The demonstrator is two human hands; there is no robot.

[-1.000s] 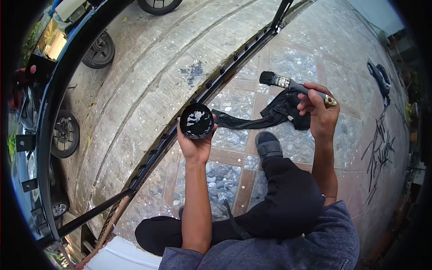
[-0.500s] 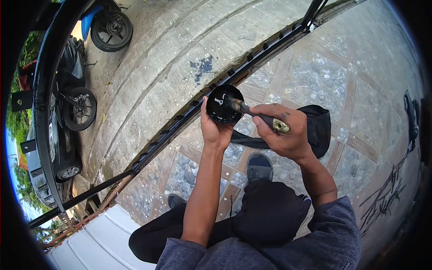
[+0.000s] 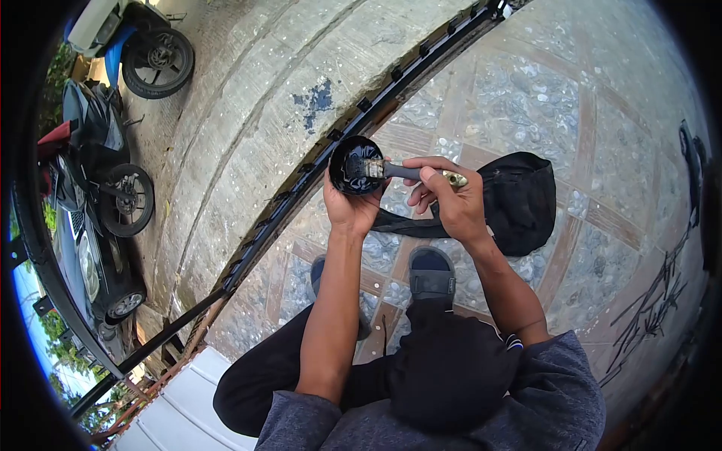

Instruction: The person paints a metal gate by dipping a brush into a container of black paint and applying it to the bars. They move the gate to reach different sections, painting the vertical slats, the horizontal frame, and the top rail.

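Observation:
In the head view, my left hand [image 3: 352,208] is wrapped round a round black cup [image 3: 347,184], which holds glossy black liquid. My right hand [image 3: 451,197] grips the grey handle of a paintbrush [image 3: 400,171] between thumb and fingers. The brush's bristle end rests inside the cup, over the black liquid, and its metal-ringed handle end sticks out past my fingers. Dark smudges show on the brush's metal part.
A black bag [image 3: 519,203] lies on the tiled floor right of my right hand. A black metal rail [image 3: 301,177] runs diagonally behind the cup. Motorbikes [image 3: 124,192] and a car [image 3: 98,270] stand at the left. Black paint marks [image 3: 314,101] spot the concrete.
The cup and both hands have shifted slightly left. The brush has turned closer to level, and my right hand's fingers have spread along its handle. The camera view has moved too.

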